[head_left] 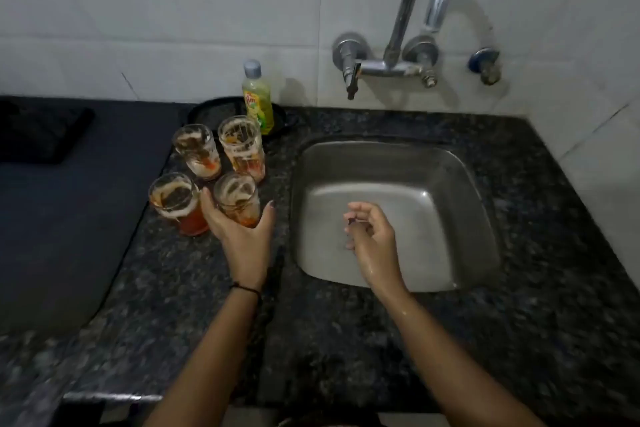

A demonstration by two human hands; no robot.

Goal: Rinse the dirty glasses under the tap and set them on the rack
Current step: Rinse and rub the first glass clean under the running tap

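Wrapping round the near-right glass (pixel 236 199), the left hand (pixel 242 236) is gripping it low on the body, with its fingers (pixel 207 203) curling along the glass's nine o'clock side and the thumb (pixel 269 210) rising at its three o'clock side. Whether the thumb tip is pressing the wall of the glass I cannot tell.

That glass is standing upright on the granite counter (pixel 346 340), at nine o'clock of the sink (pixel 415 166). It is making a cluster of four with the near-left glass (pixel 176 204), the far-left glass (pixel 197 151) and the far-right glass (pixel 242 149), all upright and all showing orange residue and pale streaks. The near-left glass is sitting just beside the curling fingers.

The right hand (pixel 372 239) is hovering over the sink basin, wet, with its fingers loosely curling and holding nothing. The tap (pixel 429 0) is arching out from the tiled wall (pixel 173 10) at twelve o'clock of the sink.

A yellow-green soap bottle (pixel 258 97) is standing at twelve o'clock of the cluster, by a black tray (pixel 214 107). A dark mat (pixel 69 201) is lying at nine o'clock of the glasses. A black thread (pixel 247 289) is circling the left wrist.
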